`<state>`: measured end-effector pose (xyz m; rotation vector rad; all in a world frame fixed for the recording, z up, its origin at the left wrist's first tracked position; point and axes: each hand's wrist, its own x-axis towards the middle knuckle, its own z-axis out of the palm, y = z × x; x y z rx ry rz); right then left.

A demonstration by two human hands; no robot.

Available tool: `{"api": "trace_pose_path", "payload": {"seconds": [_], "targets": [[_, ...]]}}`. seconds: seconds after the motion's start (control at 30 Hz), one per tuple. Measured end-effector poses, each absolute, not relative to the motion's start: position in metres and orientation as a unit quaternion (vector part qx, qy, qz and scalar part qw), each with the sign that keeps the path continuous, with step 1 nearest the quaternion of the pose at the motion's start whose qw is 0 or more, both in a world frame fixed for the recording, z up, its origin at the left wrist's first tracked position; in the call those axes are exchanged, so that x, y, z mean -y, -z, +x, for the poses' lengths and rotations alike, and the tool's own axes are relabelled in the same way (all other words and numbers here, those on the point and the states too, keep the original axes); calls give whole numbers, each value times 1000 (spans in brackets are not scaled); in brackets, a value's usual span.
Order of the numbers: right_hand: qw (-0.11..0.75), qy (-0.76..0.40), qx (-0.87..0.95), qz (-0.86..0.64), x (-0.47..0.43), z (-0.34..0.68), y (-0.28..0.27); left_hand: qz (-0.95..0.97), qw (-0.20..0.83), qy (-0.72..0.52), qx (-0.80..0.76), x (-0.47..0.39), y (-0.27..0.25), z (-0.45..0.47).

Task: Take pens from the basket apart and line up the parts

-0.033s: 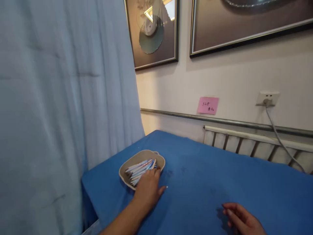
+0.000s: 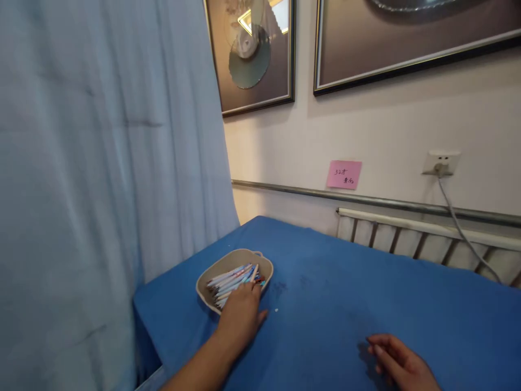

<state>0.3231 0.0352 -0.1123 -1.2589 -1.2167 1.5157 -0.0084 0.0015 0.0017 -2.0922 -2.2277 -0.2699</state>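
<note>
Beneath and just beyond the fingers of the left hand [image 2: 240, 313], pens [image 2: 230, 282] heaped in a beige basket [image 2: 223, 266] on the blue surface [image 2: 325, 304], likely to snag and spill over the rim if dragged in a tangle, or to tip with the basket under a heavy press. Reaching forward, palm down, over the near right rim, thumb spread aside, fingertips hidden, so impossible to tell any hold. Well rightward of those fingers, right hand [image 2: 402, 361] low, loosely curled, part-open, apparently holding nothing.

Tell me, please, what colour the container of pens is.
The container is beige, clearest in the head view.
</note>
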Motion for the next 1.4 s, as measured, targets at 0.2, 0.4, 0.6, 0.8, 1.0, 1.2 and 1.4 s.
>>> {"api": "trace_pose_path", "payload": {"seconds": [0.2, 0.4, 0.6, 0.8, 1.0, 1.2, 1.4], "targets": [[435, -550, 510, -498, -31, 319, 112, -711, 11, 41, 702, -3, 6, -13], [449, -537, 530, -479, -30, 315, 106, -759, -86, 90, 639, 15, -7, 9], [458, -529, 542, -465, -29, 313, 101, -719, -107, 48, 685, -12, -27, 12], [468, -528, 542, -457, -31, 313, 102, -689, -50, -43, 722, -43, -21, 17], [426, -490, 580, -491, -34, 314, 109, -702, -19, -55, 710, -48, -18, 27], [318, -348, 730, -494, -24, 318, 101, -694, -21, -45, 718, -51, -20, 25], [322, -305, 741, -504, -21, 317, 103, -673, -45, 27, 737, -50, -29, 16]]}}
